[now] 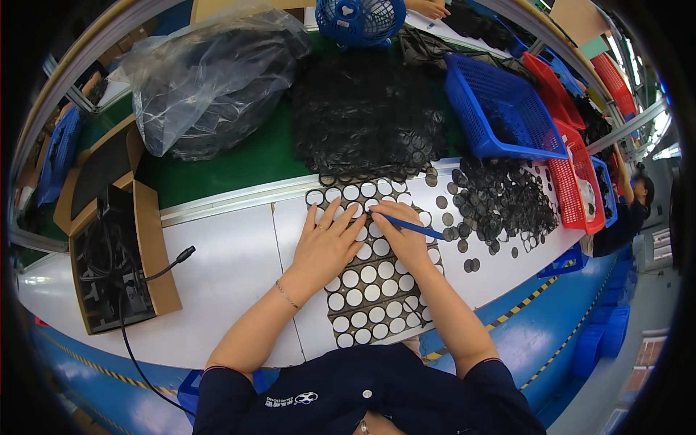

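Observation:
A dark perforated sheet (pixel 360 296) with rows of round white openings lies on the white table in front of me. My left hand (pixel 328 245) rests flat on its upper left part, fingers spread. In my right hand (pixel 404 239) is a slim blue pen-shaped tool (pixel 413 227), pinched between thumb and fingers. Its tip points left, down at an opening near my left fingertips; whether it touches cannot be told. Right of the sheet lies a heap of small dark round discs (pixel 500 203), with several loose ones scattered beside it.
Behind the sheet stands a stack of dark sheets (pixel 366 109), with a blue fan (pixel 360 22) beyond. A clear plastic bag (pixel 210 87) and a cardboard box (pixel 156 246) with black cables are at left. Blue basket (pixel 471 109) and red basket (pixel 570 192) stand at right.

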The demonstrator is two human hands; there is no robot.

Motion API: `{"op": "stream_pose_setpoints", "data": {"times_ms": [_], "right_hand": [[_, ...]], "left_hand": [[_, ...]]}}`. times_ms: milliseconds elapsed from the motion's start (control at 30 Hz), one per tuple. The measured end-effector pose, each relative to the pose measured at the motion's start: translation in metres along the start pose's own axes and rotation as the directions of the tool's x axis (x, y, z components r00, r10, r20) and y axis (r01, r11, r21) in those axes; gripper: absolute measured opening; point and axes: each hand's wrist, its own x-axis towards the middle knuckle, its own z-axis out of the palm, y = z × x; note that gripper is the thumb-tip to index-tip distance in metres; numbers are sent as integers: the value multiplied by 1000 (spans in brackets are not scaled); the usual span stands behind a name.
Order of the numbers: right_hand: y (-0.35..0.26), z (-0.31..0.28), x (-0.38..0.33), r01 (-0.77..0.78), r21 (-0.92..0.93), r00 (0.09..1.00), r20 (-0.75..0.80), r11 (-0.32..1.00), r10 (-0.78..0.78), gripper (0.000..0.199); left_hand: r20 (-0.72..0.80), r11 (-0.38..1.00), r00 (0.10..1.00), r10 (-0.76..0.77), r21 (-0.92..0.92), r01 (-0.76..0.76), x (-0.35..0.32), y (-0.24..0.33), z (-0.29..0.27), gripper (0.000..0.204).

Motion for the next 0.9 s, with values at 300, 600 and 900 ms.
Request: {"op": "stream_pose_setpoints", "data": {"times_ms": [300,600,900], "right_hand": [[-7,5,-6,263,-324,959,-12,909,-282,19],[0,-16,39,73,-153,967,-230,986,-107,20],[7,11,32,59,-24,995,-73,998,-61,20]], "left_hand": [[-26,1000,1000,-14,-29,13,-1,1,1,48],[-67,998,998,-10,-63,6,-1,1,1,47],[-119,997,992,-32,-75,23,6,-7,3,54]]}}
